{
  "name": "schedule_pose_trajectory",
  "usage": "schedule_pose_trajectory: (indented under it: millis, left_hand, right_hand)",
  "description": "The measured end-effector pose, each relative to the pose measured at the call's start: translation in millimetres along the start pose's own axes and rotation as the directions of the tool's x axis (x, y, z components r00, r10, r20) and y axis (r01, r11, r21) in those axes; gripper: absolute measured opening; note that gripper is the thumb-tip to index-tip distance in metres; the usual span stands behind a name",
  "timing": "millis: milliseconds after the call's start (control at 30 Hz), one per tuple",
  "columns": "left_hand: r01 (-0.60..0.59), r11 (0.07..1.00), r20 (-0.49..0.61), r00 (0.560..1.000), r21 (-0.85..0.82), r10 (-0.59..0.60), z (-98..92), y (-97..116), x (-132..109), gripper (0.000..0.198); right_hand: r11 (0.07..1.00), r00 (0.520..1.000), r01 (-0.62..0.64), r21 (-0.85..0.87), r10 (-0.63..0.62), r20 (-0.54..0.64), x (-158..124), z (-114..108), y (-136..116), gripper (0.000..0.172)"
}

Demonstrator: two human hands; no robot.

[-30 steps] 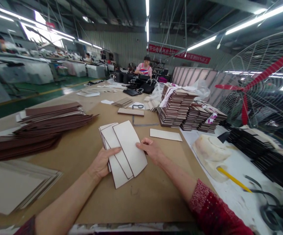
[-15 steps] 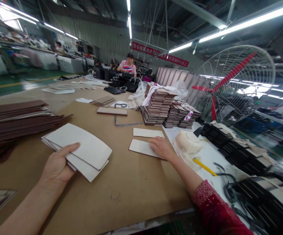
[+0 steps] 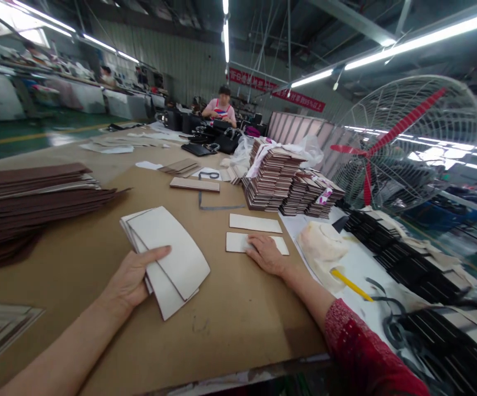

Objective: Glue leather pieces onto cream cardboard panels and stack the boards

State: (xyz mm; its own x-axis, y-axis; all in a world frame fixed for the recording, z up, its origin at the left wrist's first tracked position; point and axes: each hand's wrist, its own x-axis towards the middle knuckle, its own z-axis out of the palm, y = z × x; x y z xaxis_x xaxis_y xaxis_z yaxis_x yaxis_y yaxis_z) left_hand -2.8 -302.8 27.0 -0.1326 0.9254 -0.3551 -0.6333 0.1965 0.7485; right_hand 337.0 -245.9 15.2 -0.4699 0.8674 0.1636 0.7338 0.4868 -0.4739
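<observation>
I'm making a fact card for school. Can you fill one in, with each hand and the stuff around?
Left hand: holds fanned pale panels, thumb on top
Right hand: rests on a pale strip
Just beyond that strip: a second strip
Left side: pile of brown sheets
Right side: yellow stick, red-bladed fan

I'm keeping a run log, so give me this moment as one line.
left hand: holding overlapping white panels | right hand: resting on white strip | beyond it: second white strip
</observation>
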Motion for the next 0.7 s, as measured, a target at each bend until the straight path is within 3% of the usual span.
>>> schedule_pose_trajectory:
  millis: [133,233,300,333,433,533,633,700]
  left_hand:
    - [-0.012,1.0,0.168,0.986,0.02,0.009,1.3,-5.8,-4.6,0.042]
    - [-0.005,0.999,0.254,0.967,0.044,-0.006,1.4,-7.4,-9.1,0.046]
    - [-0.015,0.998,0.253,0.967,0.057,0.001,0.6,-7.4,-11.0,0.047]
    - [-0.018,0.998,0.241,0.97,0.059,0.003,0.1,-7.0,-11.3,0.047]
    - [-0.023,0.999,0.158,0.987,0.047,0.015,-1.1,-3.5,-9.0,0.046]
    - [-0.037,0.999,0.083,0.996,-0.024,0.039,-2.0,5.2,-4.3,0.044]
    - [-0.119,0.985,0.072,0.989,-0.128,0.129,-4.5,16.4,1.0,0.046]
    - [-0.206,0.967,0.033,0.976,-0.152,0.214,-7.3,21.8,4.3,0.047]
  right_hand:
    - [0.97,1.0,0.029,0.243,-0.031,0.004,13.5,32.6,-60.4,0.038]
    - [0.8,0.992,-0.121,0.588,0.079,0.096,26.2,59.5,-104.6,0.038]
    - [0.679,0.979,-0.202,0.706,0.167,0.12,33.5,68.6,-121.7,0.038]
    - [0.665,0.974,-0.213,0.716,0.2,0.104,35.8,68.7,-125.1,0.038]
    - [0.682,0.967,-0.225,0.696,0.244,0.073,32.7,47.5,-115.5,0.038]
    - [0.731,0.963,-0.267,0.628,0.22,0.153,10.8,2.4,-84.9,0.04]
    - [0.831,0.946,-0.295,0.472,0.183,0.269,-21.2,-39.4,-48.3,0.035]
    - [0.917,0.952,-0.258,0.304,0.187,0.244,-41.1,-52.8,-28.4,0.029]
